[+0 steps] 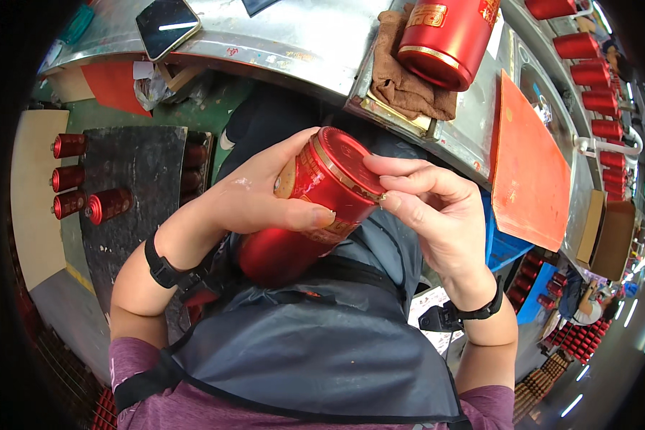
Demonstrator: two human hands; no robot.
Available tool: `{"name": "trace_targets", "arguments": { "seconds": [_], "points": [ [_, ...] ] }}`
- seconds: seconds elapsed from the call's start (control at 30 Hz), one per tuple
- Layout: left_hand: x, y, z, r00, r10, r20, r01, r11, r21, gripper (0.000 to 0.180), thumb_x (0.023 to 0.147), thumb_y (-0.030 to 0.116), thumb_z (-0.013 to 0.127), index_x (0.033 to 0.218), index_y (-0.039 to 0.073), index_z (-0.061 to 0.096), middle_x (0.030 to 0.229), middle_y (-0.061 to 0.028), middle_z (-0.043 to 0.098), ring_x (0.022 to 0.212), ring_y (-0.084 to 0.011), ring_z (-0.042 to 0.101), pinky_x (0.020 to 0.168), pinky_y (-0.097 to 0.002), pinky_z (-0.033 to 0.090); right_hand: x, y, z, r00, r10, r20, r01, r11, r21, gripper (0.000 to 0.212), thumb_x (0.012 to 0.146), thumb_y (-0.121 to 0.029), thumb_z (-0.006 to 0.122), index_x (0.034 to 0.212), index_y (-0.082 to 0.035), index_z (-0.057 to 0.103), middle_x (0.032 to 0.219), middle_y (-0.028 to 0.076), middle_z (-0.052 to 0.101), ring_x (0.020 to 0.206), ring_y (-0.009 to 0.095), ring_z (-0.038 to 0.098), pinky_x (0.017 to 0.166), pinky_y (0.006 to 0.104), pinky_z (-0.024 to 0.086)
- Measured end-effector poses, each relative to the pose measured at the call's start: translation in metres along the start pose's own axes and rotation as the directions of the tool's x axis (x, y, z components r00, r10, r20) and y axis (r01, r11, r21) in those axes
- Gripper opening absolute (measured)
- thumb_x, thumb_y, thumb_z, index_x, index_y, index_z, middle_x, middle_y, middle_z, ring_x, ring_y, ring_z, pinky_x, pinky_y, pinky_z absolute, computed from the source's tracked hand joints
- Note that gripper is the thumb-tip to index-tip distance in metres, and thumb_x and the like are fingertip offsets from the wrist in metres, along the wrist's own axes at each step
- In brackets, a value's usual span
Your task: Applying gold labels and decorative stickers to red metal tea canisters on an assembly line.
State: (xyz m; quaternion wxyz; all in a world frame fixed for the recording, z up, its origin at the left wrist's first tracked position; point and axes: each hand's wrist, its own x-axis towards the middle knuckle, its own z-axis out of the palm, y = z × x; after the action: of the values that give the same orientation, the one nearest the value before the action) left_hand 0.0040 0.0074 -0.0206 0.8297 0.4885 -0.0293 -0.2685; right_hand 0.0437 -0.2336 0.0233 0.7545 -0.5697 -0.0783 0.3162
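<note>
A glossy red bottle with gold bands and gold lettering is tilted in front of my apron, its round flat base turned up and away from me. My left hand wraps round its side, thumb lying across the gold print. At the rim of the base, my right hand has thumb and fingertips pinched together against the edge. A tiny pale speck shows at those fingertips; what it is I cannot make out. The bottle's other end points down toward my lap.
Another red bottle stands on a folded brown cloth on the metal workbench. A phone lies at the far left of the bench. An orange-red board is at the right, and red bottles are on a dark board at the left.
</note>
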Motion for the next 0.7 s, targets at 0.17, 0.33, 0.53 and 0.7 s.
{"name": "trace_targets", "arguments": {
  "seconds": [0.17,0.33,0.53,0.7],
  "points": [
    [0.001,0.000,0.003,1.000,0.002,-0.014,-0.003,0.999,-0.037,0.070,0.078,0.010,0.080,0.138,0.001,0.044,0.125,-0.0085,0.061,0.115,-0.0150,0.059,0.100,-0.0331,0.048,0.000,0.002,0.003,0.998,-0.065,-0.018,0.064,0.996,-0.062,0.017,0.089,0.007,0.068,0.106,0.005,0.071,0.125,0.021,0.065,0.112,0.019,0.064,0.097,0.0320,0.053],
    [0.001,0.004,0.012,0.997,-0.030,-0.075,0.033,0.998,0.047,0.075,0.077,0.016,0.079,0.140,0.002,0.042,0.129,-0.0090,0.058,0.117,-0.0159,0.057,0.102,-0.0337,0.046,0.002,0.004,0.010,0.998,-0.031,-0.054,0.030,0.999,-0.025,0.017,0.089,0.007,0.069,0.105,0.005,0.070,0.125,0.020,0.066,0.111,0.018,0.065,0.096,0.0314,0.054],
    [0.001,-0.001,0.007,0.995,-0.044,-0.092,0.053,0.994,0.098,0.082,0.074,0.026,0.079,0.143,0.002,0.040,0.131,-0.0097,0.057,0.119,-0.0173,0.057,0.102,-0.0344,0.046,0.007,-0.001,0.007,1.000,0.014,-0.027,-0.014,1.000,-0.022,0.016,0.089,0.007,0.068,0.105,0.005,0.070,0.124,0.019,0.066,0.112,0.018,0.064,0.096,0.0307,0.053],
    [0.004,-0.009,-0.011,0.995,-0.040,0.092,0.055,0.986,-0.159,0.072,0.081,0.028,0.074,0.140,0.002,0.044,0.126,-0.0126,0.060,0.114,-0.0201,0.060,0.098,-0.0368,0.050,0.008,0.001,0.001,1.000,0.011,-0.028,-0.012,0.999,-0.037,0.018,0.088,0.007,0.068,0.106,0.005,0.072,0.121,0.020,0.068,0.117,0.021,0.063,0.099,0.0335,0.052]
  ]
}}
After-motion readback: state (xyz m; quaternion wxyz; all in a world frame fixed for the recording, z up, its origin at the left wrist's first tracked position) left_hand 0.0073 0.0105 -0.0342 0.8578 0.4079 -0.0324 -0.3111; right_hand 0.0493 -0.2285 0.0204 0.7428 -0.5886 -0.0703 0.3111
